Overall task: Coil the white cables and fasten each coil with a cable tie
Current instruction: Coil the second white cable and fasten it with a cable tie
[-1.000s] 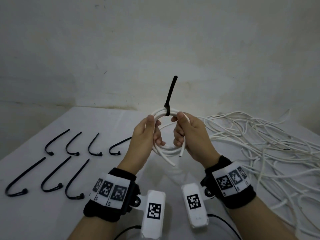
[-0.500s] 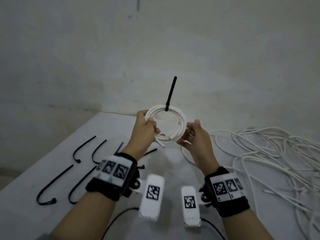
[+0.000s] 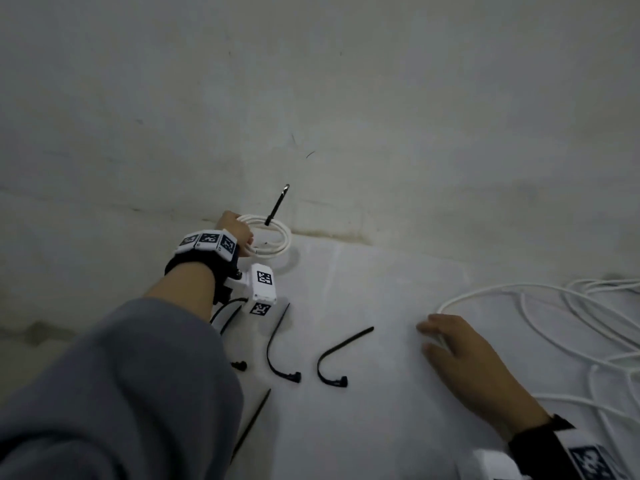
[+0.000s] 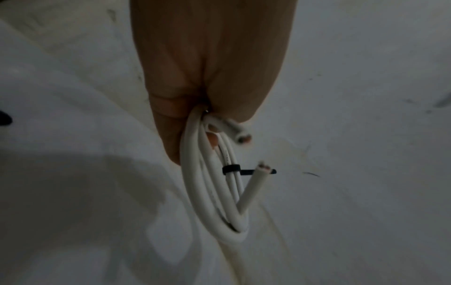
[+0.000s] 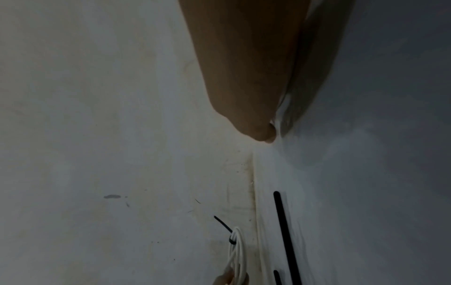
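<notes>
Coil [image 3: 273, 235] hangs beyond left hand [image 3: 235, 230] grip.

Coil [image 4: 212, 194] looks like smooth white plastic, tie [image 4: 230, 169] is matt black plastic (table [image 3: 381, 393] seems plain matt white), wall [image 3: 311, 98] rough-ish.

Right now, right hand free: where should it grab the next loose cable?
Probably at the loose white cable arc just beyond the right hand, coming from above and pinching across the strand. That stretch lies single and apart from the tangle further right, so fingers can close round it without snagging others. The left hand holds the tied coil.
</notes>
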